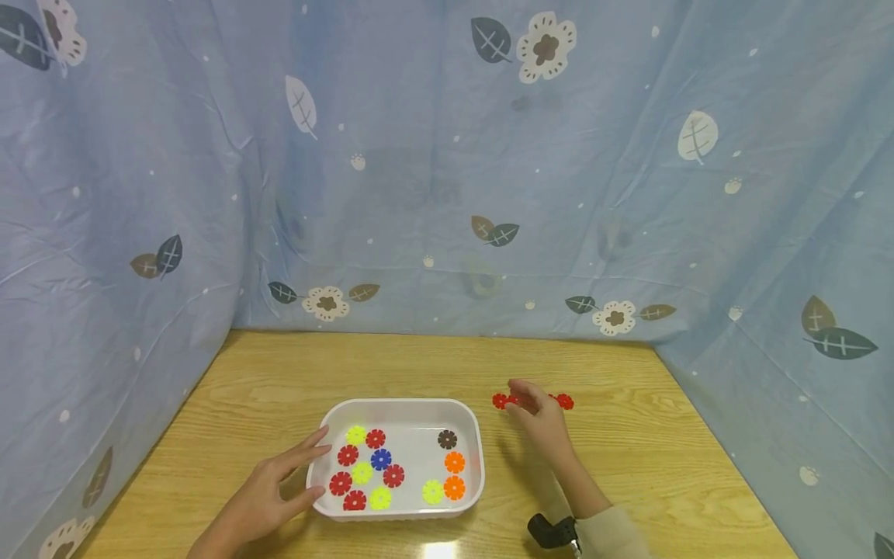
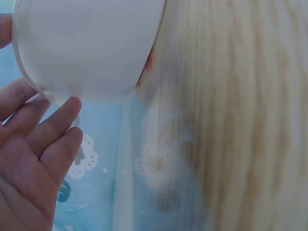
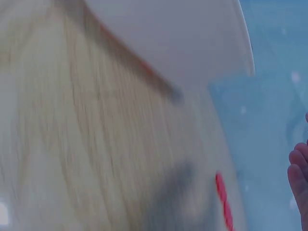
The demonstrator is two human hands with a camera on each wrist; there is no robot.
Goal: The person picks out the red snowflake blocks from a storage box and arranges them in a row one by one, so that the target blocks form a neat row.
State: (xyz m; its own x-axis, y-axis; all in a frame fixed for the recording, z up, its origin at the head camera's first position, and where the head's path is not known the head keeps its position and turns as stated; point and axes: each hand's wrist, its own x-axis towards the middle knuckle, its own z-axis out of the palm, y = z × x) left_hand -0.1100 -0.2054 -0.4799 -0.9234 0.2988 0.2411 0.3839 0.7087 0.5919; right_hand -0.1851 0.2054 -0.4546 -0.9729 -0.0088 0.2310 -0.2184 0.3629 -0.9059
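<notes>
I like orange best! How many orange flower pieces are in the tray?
2. Both lie at the right end of the tray: one just under the brown piece, one nearer the front rim.

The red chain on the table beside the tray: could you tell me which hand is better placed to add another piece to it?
Probably the right hand: it hovers right at the red chain. The left hand lies open against the tray, nearer the loose pieces, so it looks better placed to steady the tray.
</notes>
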